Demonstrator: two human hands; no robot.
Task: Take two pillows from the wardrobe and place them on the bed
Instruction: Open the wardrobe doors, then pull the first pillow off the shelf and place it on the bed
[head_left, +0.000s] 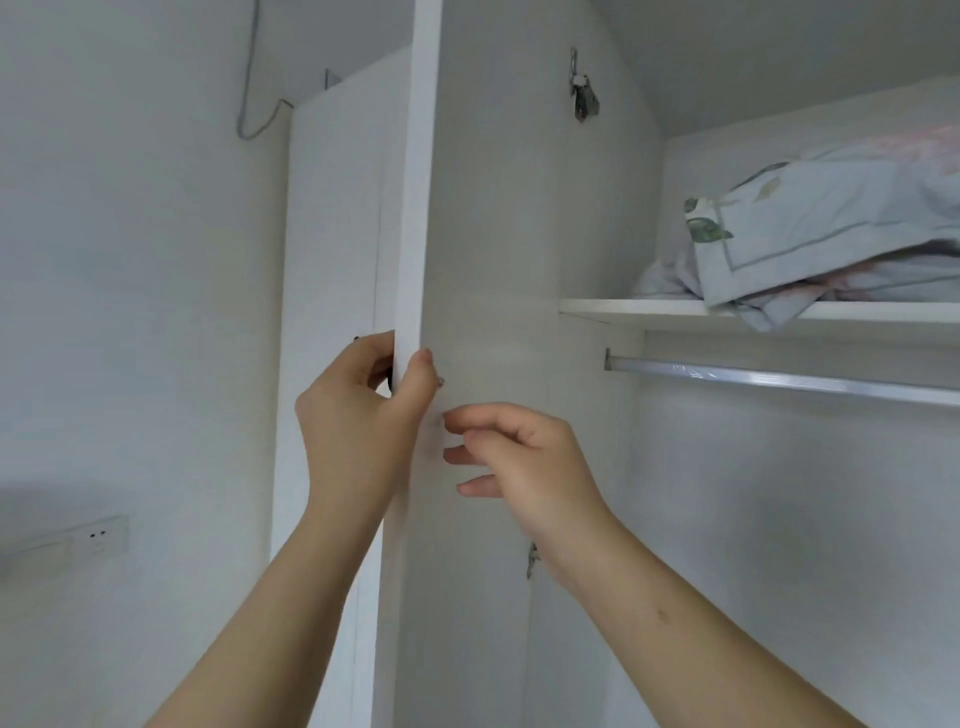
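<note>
The white wardrobe door (415, 208) stands swung open, seen edge-on in the middle. My left hand (358, 415) grips its edge, thumb on the inner face and fingers wrapped around the outer side. My right hand (519, 457) hovers against the door's inner face just below, fingers curled and apart, holding nothing. Inside the wardrobe, on the upper shelf (649, 309) at the right, lies a pale blue pillow (831, 228) with a leaf print, resting on top of more folded bedding (665, 280). The bed is out of view.
A metal hanging rail (779, 379) runs under the shelf, with bare wardrobe space below it. A door hinge (584, 96) sits near the top. On the left wall are a socket panel (98, 538) and a hanging cable (249, 78).
</note>
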